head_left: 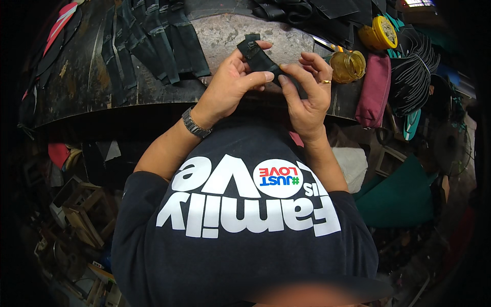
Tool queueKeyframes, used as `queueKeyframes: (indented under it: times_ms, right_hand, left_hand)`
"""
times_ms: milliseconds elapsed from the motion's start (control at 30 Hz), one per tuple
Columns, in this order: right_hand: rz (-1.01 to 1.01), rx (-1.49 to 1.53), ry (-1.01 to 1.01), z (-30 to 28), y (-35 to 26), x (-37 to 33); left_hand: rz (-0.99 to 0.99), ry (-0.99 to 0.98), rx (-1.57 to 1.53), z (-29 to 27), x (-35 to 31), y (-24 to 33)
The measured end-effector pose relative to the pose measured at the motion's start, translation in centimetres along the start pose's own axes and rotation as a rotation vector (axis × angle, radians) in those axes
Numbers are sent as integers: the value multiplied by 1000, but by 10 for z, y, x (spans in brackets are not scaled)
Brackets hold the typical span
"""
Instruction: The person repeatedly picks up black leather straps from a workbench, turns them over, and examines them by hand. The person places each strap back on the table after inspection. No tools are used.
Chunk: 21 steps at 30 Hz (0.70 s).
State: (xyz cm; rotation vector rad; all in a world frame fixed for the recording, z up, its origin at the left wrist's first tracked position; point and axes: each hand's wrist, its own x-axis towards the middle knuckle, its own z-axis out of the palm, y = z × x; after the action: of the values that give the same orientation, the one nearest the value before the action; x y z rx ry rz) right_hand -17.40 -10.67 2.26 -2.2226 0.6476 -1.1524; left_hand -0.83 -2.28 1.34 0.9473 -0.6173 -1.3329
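Both my hands hold a short black strip [262, 61] of leather-like or rubbery material over the near edge of the worktable. My left hand [232, 84], with a watch on its wrist, supports the strip's left part, its fingers behind and its thumb stretched along the near side. Thumb and forefinger of my right hand [310, 97] pinch the strip's right end; the other fingers are curled and raised. The strip slants down to the right, with a folded or layered piece at its upper left end. Several similar black strips [158, 43] lie side by side on the table to the left.
A glass jar of amber stuff [348, 66], a yellow tub [378, 33] and a maroon pouch [373, 92] stand right of my hands. Beyond them hangs a bundle of black cords [414, 66]. A green sheet [399, 197] lies lower right; wooden frames [87, 217] lie lower left.
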Motion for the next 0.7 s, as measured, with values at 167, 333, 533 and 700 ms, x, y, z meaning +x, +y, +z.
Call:
queueKeyframes:
  times_ms: [167,333,533,700]
  right_hand:
    - [-222,-305,-35,-5,3,3]
    - [-273,-328,-62,-7,8,3]
    - [-254,-317,-77,-6,5,2]
    - [-259,-245,-91,-3,2,5]
  left_hand:
    - [5,-2,-50,-1,1,-2]
    - [-2,-26,-107,-3,2,-5]
    - [-40,-58,-202,-8,-2,-3]
    - [-26,-23,-231,-8,-3,-5]
